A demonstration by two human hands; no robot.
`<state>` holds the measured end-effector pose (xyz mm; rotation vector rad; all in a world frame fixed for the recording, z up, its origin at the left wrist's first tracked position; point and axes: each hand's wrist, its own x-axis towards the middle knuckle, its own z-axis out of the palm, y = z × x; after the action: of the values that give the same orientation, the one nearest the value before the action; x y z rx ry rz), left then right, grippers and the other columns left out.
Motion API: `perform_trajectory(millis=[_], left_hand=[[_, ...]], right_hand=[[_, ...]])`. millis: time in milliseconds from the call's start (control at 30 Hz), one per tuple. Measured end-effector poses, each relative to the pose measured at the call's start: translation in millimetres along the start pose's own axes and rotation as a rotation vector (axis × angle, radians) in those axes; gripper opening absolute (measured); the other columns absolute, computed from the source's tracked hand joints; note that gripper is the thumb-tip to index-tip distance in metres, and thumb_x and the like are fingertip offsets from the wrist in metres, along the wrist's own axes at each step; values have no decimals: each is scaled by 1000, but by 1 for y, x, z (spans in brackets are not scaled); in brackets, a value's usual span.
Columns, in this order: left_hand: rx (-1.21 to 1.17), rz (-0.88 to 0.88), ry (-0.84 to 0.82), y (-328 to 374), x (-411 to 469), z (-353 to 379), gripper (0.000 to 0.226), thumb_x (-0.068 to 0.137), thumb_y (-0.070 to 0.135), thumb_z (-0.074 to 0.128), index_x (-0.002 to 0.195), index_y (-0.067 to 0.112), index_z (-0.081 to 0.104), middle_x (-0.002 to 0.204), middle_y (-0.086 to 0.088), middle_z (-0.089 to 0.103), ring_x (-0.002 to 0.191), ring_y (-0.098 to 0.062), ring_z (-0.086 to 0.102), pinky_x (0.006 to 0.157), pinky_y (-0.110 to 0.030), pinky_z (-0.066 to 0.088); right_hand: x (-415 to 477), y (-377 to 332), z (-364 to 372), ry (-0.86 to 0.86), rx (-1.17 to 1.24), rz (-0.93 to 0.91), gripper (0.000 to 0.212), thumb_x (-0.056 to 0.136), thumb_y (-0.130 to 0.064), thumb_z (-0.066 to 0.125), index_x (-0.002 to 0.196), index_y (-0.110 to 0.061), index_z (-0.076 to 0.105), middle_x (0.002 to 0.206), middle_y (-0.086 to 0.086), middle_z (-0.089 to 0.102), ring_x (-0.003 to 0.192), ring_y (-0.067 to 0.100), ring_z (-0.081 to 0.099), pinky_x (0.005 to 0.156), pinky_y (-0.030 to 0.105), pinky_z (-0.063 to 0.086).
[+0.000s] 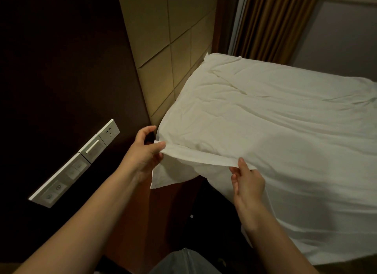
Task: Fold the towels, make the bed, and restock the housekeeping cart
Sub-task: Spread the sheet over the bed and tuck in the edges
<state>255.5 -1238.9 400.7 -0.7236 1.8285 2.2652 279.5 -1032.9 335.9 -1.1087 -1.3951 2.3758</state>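
Both hands are on the linen here. The left hand (144, 151), just left of centre, pinches the near corner of the white pillowcase (224, 114) between thumb and curled fingers (159, 146). The right hand (247, 184), at about 5 o'clock from it, grips the same hem further along, thumb on top and fingers tucked under the cloth. Between the two hands the hem runs as a lifted band, and a loose flap of the open end hangs below the left hand, off the edge of the bed (316, 182).

The pillowcase looks full and puffy, with a pillow inside it, though how far in it sits cannot be told from here. It lies at the head of the bed, from centre frame up toward 1 o'clock, its far side against the tan padded headboard (163, 49). A crumpled white sheet covers the mattress out to 3 and 4 o'clock.

Over at 8 o'clock, a white strip of switches and a socket (81, 161) sits on the dark wall panel (61, 59). Brown striped curtains (271, 22) hang at 1 o'clock.
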Motion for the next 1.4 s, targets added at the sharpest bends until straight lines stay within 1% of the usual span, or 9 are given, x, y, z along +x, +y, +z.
perform_trajectory(millis=[200,333,467,533,600,767,1133,1233,1400], left_hand=[[-200,-328,-166,-32,-18,36,36,90,-18,33,88,1,63,85,-9,51,71,-13,45,45,-13,48],[-171,-386,-191,-59,-39,68,33,90,-16,34,77,-4,62,85,-12,57,71,-16,50,45,-15,49],[393,-58,-225,-77,-59,108,12,90,7,59,89,13,69,96,-10,54,80,-17,53,75,-29,48],[824,276,-164,-90,-60,126,39,86,20,65,125,16,57,113,-1,49,101,-14,54,87,-22,43],[996,508,-135,-99,-58,141,49,87,26,62,133,17,49,116,3,48,112,-14,50,92,-23,42],[1295,980,-194,-113,-62,168,28,78,24,49,98,20,69,88,5,63,83,-17,62,63,-28,53],[1193,1024,-340,-123,-58,202,39,82,29,34,85,14,70,75,4,60,68,-13,57,55,-15,35],[1092,1023,-366,-121,-49,211,42,86,35,31,82,13,67,78,3,57,72,-12,53,61,-24,42],[979,1056,-359,-99,-34,218,48,87,41,27,88,15,68,81,10,53,71,2,46,63,-9,33]], right_hand=[[-5,-9,-2,-27,-79,-126,23,91,-13,61,70,-11,53,61,2,58,49,5,55,50,19,43],[-6,-18,-10,-38,-71,-164,16,91,-8,60,77,-8,54,72,7,60,60,13,55,50,17,47],[-3,-23,-28,-37,-122,-193,14,89,-12,63,77,-10,57,77,8,64,72,20,60,67,33,49],[-5,-26,-39,-23,-134,-185,16,88,-12,64,75,-12,56,73,4,64,70,18,60,68,32,49],[-9,-29,-50,-17,-140,-163,16,88,-12,65,74,-11,57,71,3,65,67,15,62,64,30,49],[1,-30,-71,44,-78,-70,13,86,-14,68,76,-9,60,73,7,69,70,22,66,68,34,53],[16,-56,-97,0,364,281,24,95,-20,56,96,2,64,83,18,67,70,26,65,55,29,51],[35,-58,-102,100,571,388,27,96,-24,53,88,0,62,62,12,66,49,19,64,40,22,50],[53,-66,-103,234,768,348,21,92,-19,61,77,-6,55,38,0,55,30,6,52,36,16,47]])
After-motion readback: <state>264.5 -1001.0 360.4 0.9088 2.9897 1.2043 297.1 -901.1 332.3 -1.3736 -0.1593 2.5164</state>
